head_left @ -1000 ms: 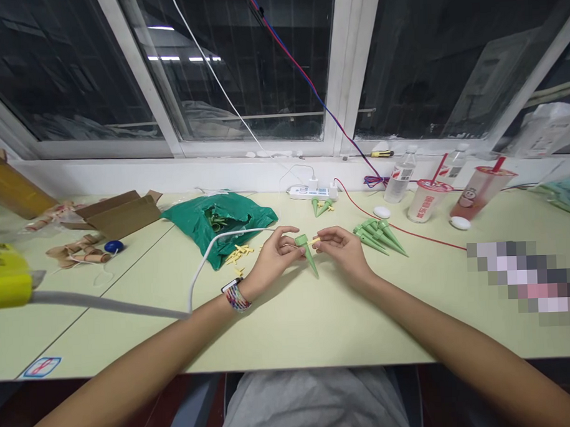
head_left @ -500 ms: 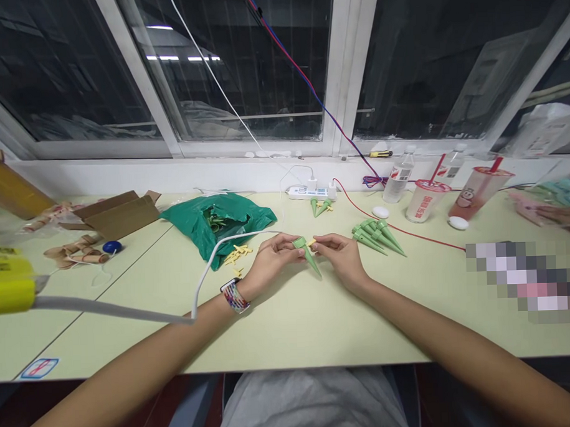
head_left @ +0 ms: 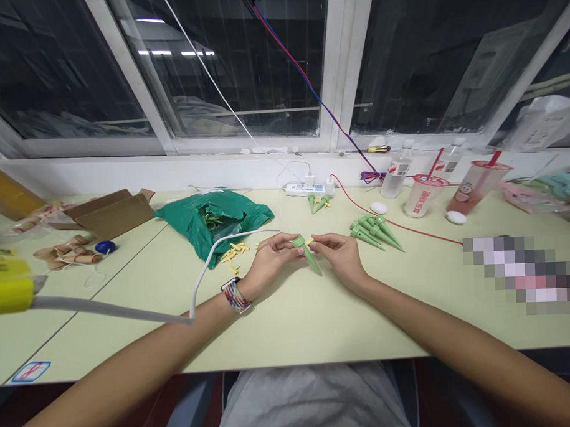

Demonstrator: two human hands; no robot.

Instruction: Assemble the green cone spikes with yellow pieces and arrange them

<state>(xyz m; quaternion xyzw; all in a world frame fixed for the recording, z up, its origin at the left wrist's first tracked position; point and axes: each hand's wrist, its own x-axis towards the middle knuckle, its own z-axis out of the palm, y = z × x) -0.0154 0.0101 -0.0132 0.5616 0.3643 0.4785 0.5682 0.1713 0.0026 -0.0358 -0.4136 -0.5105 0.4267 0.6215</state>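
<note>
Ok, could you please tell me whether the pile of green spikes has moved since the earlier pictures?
No; judged against the power strip, the pile of green spikes has kept its place, nearer the person and rightward.

The table (head_left: pixel 289 325) lies bare in front of the hands (head_left: pixel 305 256), out to its near edge. The bag (head_left: pixel 220 219) and yellow pieces (head_left: pixel 233 252) block the left, green spikes (head_left: pixel 376 232) the right; a white cable (head_left: pixel 203 278) hangs across the left forearm.
</note>
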